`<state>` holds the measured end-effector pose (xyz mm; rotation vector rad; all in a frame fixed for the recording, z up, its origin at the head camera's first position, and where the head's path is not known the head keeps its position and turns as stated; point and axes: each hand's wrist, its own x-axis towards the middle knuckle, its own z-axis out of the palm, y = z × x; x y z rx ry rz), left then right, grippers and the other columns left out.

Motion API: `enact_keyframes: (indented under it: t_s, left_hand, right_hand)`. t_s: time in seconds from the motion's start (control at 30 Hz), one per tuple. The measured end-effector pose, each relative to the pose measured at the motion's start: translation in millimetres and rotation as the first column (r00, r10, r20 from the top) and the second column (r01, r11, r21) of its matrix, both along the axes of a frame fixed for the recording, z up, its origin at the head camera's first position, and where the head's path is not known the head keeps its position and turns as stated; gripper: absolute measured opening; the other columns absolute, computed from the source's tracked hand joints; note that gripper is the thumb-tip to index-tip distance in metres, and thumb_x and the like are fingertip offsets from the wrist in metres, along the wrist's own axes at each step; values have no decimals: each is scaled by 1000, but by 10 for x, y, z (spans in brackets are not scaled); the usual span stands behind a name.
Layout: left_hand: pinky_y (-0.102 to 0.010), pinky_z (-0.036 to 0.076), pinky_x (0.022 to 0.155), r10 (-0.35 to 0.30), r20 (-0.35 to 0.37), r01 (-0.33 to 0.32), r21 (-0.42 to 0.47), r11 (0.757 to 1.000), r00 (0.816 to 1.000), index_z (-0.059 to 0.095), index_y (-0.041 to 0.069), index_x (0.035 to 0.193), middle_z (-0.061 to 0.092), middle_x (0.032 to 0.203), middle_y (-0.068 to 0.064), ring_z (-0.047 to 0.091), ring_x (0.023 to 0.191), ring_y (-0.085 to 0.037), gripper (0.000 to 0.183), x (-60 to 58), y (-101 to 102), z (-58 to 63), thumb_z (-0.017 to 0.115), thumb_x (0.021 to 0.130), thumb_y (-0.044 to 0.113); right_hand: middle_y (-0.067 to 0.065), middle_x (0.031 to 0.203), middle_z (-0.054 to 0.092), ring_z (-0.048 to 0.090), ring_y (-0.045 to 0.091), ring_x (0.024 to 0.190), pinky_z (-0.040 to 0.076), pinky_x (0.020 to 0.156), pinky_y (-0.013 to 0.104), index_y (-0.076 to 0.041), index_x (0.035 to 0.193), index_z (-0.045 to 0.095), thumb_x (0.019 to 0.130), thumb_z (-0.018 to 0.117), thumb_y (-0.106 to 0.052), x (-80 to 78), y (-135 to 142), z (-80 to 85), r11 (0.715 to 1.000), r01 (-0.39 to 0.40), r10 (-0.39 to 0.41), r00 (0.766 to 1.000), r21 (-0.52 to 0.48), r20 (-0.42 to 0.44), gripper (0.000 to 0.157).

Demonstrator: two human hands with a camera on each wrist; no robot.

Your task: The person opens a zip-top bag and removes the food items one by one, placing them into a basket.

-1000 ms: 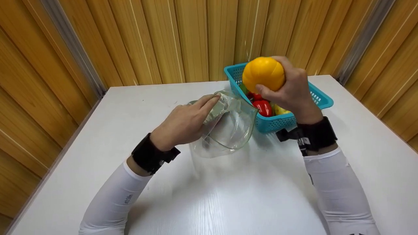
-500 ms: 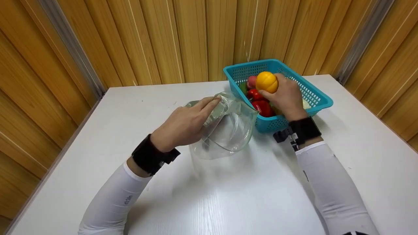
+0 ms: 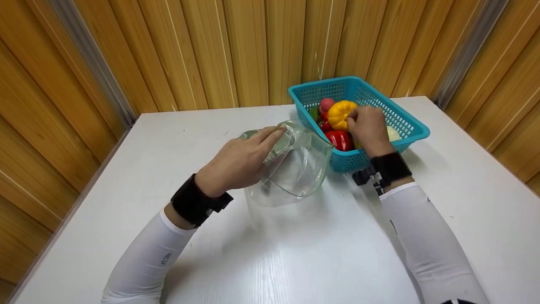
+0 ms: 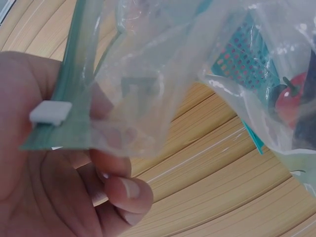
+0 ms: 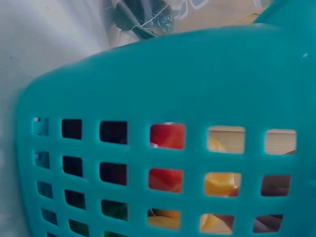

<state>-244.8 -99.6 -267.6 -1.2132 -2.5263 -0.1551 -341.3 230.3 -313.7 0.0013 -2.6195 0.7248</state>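
Head feed first: I've got the left hand (image 3: 236, 162) gripping a clear plastic zip bag (image 3: 295, 173) with a green-tinted edge, held over the white tabletop (image 3: 270, 261), mouth gaping, its rim just beside the basket. Left wrist view puts the zip strip at the curled fingers, a small white plastic slider (image 4: 50, 112) right by the hand.

Right hand (image 3: 371, 128) is over the blue-green perforated plastic basket (image 3: 348, 159), fingers bent, thumb and fingertips close together at the right side of a yellow-orange, ribbed, round vegetable (image 3: 338, 115). My right wrist view is mostly basket wall, so I can't tell whether that hand grasps the vegetable or only touches it.

The ribbed vegetable itself: inside the basket, toward its left side. Glossy red pepper (image 3: 338, 140) just in front of it, pinkish-red round item (image 3: 326, 105) behind and to the left, pale cream item (image 3: 392, 134) to the right of the hand.

Basket stands toward the far right of the tabletop, before yellow-brown wood-look panels (image 3: 249, 50). Both arms: white sleeves (image 3: 143, 261), black wrist straps (image 3: 190, 200).
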Motion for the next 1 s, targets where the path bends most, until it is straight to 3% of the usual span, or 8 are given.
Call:
enact_keyframes:
  t_s: [0.2, 0.3, 0.37, 0.47, 0.57, 0.73, 0.83, 1.0]
  left_hand:
    - [-46, 60, 75, -1, -9, 1, -14, 1000, 1000, 37, 7, 153, 48, 150, -12, 69, 101, -30, 70, -1, 3, -8, 67, 90, 10]
    - [-45, 60, 72, -4, -20, 3, -26, 1000, 1000, 37, 6, 153, 48, 150, -11, 70, 96, -29, 72, -5, 8, -10, 67, 88, 7]
    - [-46, 60, 73, -2, -18, 1, -33, 999, 1000, 36, 7, 154, 48, 150, -11, 70, 98, -29, 73, -6, 13, -9, 68, 88, 8]
    - [-46, 60, 74, 2, -12, -3, -37, 999, 1000, 35, 7, 154, 48, 151, -10, 69, 99, -29, 75, -8, 15, -7, 69, 87, 8]
    - [-46, 60, 74, 0, -6, -1, -37, 999, 1000, 35, 7, 154, 48, 151, -10, 70, 97, -29, 75, -9, 15, -3, 69, 87, 8]
    - [-45, 60, 73, -1, 4, 1, -39, 999, 1000, 35, 7, 154, 47, 151, -10, 70, 95, -28, 75, -8, 11, 3, 68, 87, 6]
    - [-44, 60, 74, 0, 7, 0, -35, 999, 1000, 35, 7, 154, 46, 151, -10, 69, 95, -28, 75, -8, 5, 5, 68, 87, 6]
    - [-42, 60, 71, -6, -7, 6, -11, 1000, 1000, 35, 7, 154, 46, 152, -9, 69, 87, -27, 74, -9, 2, 13, 65, 86, 4]
  right_hand:
    - [28, 120, 67, 63, 39, 106, 55, 93, 52, 10, 118, 68, 94, 56, -8, 12, 5, 5, 1000, -12, 12, 996, 9, 88, 32]
    - [26, 127, 63, 61, 38, 108, 54, 94, 51, 8, 129, 62, 93, 53, -9, 13, 7, 4, 998, -59, 54, 984, 25, 167, 40]
    - [25, 126, 62, 58, 38, 106, 54, 94, 48, 6, 135, 58, 94, 53, -10, 11, 9, 1, 992, -115, 100, 961, 47, 256, 44]
    - [22, 122, 61, 53, 37, 104, 51, 92, 48, 2, 140, 53, 95, 53, -14, 10, 11, -7, 972, -216, 165, 907, 93, 388, 48]
    - [21, 120, 62, 53, 36, 105, 50, 90, 46, 1, 139, 55, 96, 53, -17, 11, 13, -16, 956, -272, 197, 872, 110, 447, 47]
    - [20, 115, 64, 55, 35, 100, 52, 84, 42, 3, 134, 58, 97, 54, -19, 8, 10, -23, 959, -266, 197, 876, 100, 440, 44]
    - [22, 122, 63, 55, 36, 104, 54, 89, 45, 4, 136, 57, 97, 54, -20, 2, 1, -10, 966, -247, 191, 881, 78, 433, 45]
    - [22, 132, 60, 56, 36, 107, 55, 93, 50, 2, 138, 55, 96, 54, -18, 54, -53, 96, 979, -200, 175, 916, 31, 361, 47]
